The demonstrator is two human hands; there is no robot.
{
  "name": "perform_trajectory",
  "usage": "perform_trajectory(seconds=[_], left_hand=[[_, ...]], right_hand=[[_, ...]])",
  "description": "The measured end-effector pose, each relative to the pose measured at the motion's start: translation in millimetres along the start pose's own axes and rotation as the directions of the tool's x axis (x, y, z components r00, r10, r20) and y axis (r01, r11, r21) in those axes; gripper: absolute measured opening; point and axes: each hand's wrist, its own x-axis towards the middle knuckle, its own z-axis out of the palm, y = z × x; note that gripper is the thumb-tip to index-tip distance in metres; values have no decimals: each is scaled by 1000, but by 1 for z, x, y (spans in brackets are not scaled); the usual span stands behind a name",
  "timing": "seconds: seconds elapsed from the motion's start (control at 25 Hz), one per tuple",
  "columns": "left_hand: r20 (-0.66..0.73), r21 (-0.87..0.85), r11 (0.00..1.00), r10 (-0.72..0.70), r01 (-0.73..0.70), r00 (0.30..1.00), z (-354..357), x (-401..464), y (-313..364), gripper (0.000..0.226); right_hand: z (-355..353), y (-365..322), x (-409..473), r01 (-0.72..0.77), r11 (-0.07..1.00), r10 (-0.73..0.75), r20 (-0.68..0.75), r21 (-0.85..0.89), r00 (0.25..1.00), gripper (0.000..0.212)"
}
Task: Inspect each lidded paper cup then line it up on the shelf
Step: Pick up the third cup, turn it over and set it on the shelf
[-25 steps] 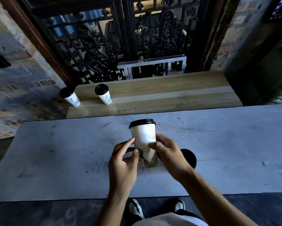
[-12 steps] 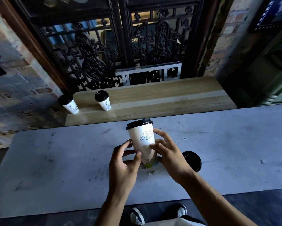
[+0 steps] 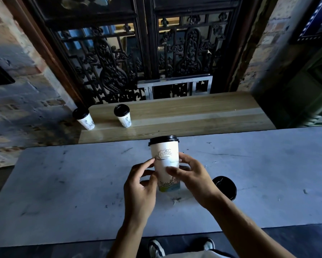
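Observation:
A white paper cup [image 3: 164, 161] with a black lid and a line drawing stands upright at the middle of the grey stone counter [image 3: 63, 183]. My left hand [image 3: 140, 187] touches its left side with thumb and fingertips. My right hand [image 3: 192, 175] wraps its right side. Two more lidded cups stand on the wooden shelf [image 3: 193, 116] beyond the counter: one [image 3: 83, 118] at the shelf's left end, one [image 3: 123, 115] a little to its right. Another cup [image 3: 225, 187] shows only its black lid behind my right wrist.
A dark carved lattice door [image 3: 147, 53] rises behind the shelf, with brick walls at both sides. My shoes [image 3: 156, 248] show below the counter's front edge.
The cup has been turned between my hands, so the cloud drawing now faces me. The view has tilted slightly upward. The cups on the shelf have not moved.

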Motion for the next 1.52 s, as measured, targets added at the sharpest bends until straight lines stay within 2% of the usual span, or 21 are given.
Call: perform_trajectory(seconds=[0.16, 0.32, 0.44, 0.6, 0.76, 0.92, 1.08, 1.4, 1.52], left_hand=[[-17, -70, 997, -44, 43, 999, 1, 2, 5, 34], [6, -106, 991, -76, 76, 997, 5, 4, 8, 40], [-32, -65, 997, -50, 48, 998, 9, 6, 10, 39], [-60, -40, 999, 2, -4, 998, 12, 9, 10, 34], [-47, 20, 998, 65, -64, 997, 17, 13, 11, 36], [-59, -14, 1000, -16, 15, 998, 23, 16, 9, 36], [-85, -78, 992, -107, 100, 991, 25, 13, 14, 31], [16, -133, 984, -120, 121, 993, 22, 5, 17, 51], [37, -127, 978, -161, 165, 986, 21, 5, 16, 38]], right_hand=[[2, -5, 3, -23, 999, 23, 2, 23, 1000, 70], [1, -8, 7, -29, 997, 28, 17, 67, 999, 55], [-2, -12, 10, -23, 993, 22, 7, 113, 1000, 44], [-9, -14, 14, -35, 991, 37, -10, 132, 999, 50], [-18, -7, 20, -7, 998, 6, 20, 56, 1000, 58], [-26, -11, 20, 6, 1000, -6, 2, 16, 1000, 54], [-26, -14, 21, -3, 1000, 2, 52, 26, 999, 50], [-30, -8, 19, 14, 997, -22, 101, 78, 995, 48], [-33, 2, 20, -12, 988, -9, 129, 157, 992, 53]])
